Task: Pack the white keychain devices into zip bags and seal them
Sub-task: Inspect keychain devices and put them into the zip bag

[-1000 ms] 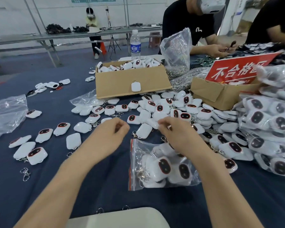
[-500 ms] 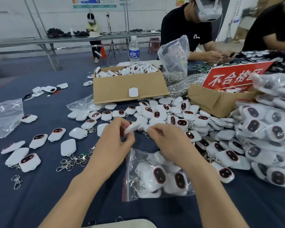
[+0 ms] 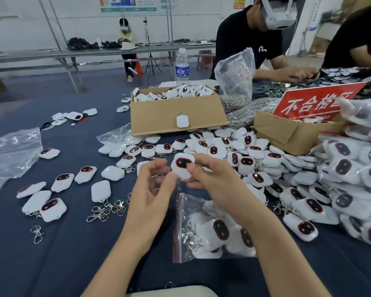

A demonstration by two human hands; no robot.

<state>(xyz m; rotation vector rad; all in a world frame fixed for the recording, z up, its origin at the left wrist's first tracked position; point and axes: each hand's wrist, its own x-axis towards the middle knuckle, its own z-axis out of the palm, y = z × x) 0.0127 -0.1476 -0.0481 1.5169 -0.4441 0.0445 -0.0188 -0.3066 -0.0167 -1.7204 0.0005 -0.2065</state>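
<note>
My right hand pinches a white keychain device with a dark, red-rimmed face, lifted above the blue cloth. My left hand is just left of it, fingers loosely curved and blurred, thumb close to the device's lower edge. Below my hands lies a clear zip bag with a red strip along its left side and several devices inside, partly under my right forearm. Loose devices are heaped behind my hands, and more are scattered at the left.
A cardboard box full of devices stands behind, a second box with a red sign at the right. Filled bags pile up at far right. Loose metal clasps, empty plastic bags and a water bottle are around. Two people work opposite.
The device went from lying edge-on between both hands to face-up in my right hand, lifted higher. My left hand's fingers have loosened and spread.
</note>
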